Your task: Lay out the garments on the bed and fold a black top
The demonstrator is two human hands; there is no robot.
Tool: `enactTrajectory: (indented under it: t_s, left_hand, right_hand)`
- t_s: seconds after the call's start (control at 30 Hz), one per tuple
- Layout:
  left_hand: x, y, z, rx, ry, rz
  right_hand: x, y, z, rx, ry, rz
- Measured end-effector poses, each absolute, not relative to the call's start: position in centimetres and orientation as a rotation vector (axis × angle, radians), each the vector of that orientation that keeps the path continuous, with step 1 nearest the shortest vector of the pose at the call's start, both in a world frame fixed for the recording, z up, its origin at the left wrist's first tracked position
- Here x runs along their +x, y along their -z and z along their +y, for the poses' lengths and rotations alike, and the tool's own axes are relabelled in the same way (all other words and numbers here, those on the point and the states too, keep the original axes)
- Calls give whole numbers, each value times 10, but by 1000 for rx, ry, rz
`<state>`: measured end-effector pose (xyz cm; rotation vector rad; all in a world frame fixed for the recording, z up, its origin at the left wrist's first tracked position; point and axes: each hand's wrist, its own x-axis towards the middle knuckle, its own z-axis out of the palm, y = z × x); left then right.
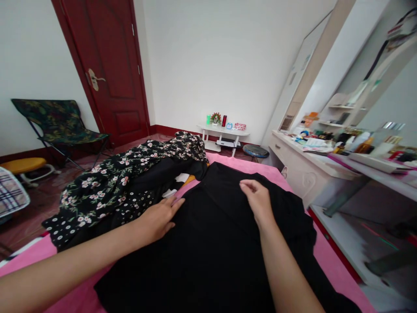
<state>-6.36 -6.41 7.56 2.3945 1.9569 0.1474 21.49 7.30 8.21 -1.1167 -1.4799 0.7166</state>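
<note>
Two bare hands are in view; the left hand [160, 218] has its fingers stretched out and slightly spread, palm side down, at the left edge of one large plain black cloth garment [221, 248], with no hold on it to be seen; the right hand [258, 199] is bent at the wrist over the garment's upper right part, its thumb and fingertips drawn close together, though I cannot tell whether they pinch any cloth. The one black garment lies spread out below and between both hands, on one pink fabric cover [329, 256].

Just beyond the left hand are two small white pieces [182, 177] and one heap of black floral-print cloth [107, 182] with white-dotted parts; farther left stand one camouflage-patterned folding chair [60, 124] and one round yellow-topped stool [25, 165], with one dark red panelled door [106, 69] behind. Ahead, against the wall, one low white table [208, 128] bears five things: one green cylinder, one potted red flower plant, one red cylinder, one small blue item and one pink-patterned pouch; one dark round stool [256, 151] stands beside it; at right is one white dressing table [301, 156], its bottles too crowded to count.
</note>
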Motion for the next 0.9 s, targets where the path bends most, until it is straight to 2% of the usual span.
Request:
enactTrajectory:
  t_s: [0.17,0.3,0.43,0.63,0.9]
  left_hand:
    - [-87,-80,-100,2084,47,2136]
    - [-97,-83,-113,1923,85,2148]
    - [-102,-81,-120,1848,-70,2037]
    - [-84,-86,-122,1829,-316,1895]
    - [-29,-120,-118,1861,-400,1668]
  right_hand:
    - [178,-49,71,-1546,-435,-2165]
    - [178,-44,91,-1937,-170,-2088]
    - [188,-40,109,-2084,-59,-1970]
    - [196,-44,126,-1858,-257,-1731]
    - [217,-67,147,-1045,-863,-1077]
